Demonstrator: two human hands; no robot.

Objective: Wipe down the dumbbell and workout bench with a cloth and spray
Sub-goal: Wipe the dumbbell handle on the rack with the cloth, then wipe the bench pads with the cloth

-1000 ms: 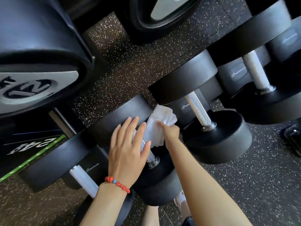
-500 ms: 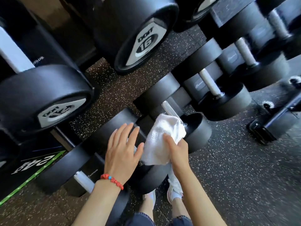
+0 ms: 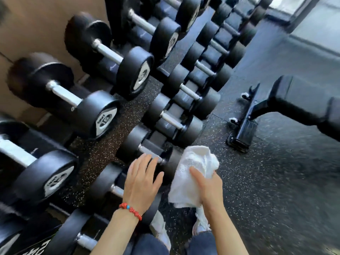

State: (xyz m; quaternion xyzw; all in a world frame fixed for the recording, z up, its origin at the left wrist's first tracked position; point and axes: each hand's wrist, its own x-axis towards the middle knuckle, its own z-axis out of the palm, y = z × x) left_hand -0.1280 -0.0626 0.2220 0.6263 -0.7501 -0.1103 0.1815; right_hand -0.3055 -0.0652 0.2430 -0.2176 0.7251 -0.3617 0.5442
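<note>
Two hands in frame. Right hand (image 3: 207, 186) clenched around a crumpled white terry cloth (image 3: 193, 173), held just beside the near head of a black rubber dumbbell with a knurled steel handle (image 3: 147, 150) on the lower rack row; contact between cloth and head can't be confirmed. Left hand (image 3: 142, 181), red bead bracelet (image 3: 130, 210) on the wrist, fingers spread flat and released over that handle. Black padded workout bench (image 3: 301, 105) at right, well apart, on the speckled rubber floor (image 3: 266, 181).
</note>
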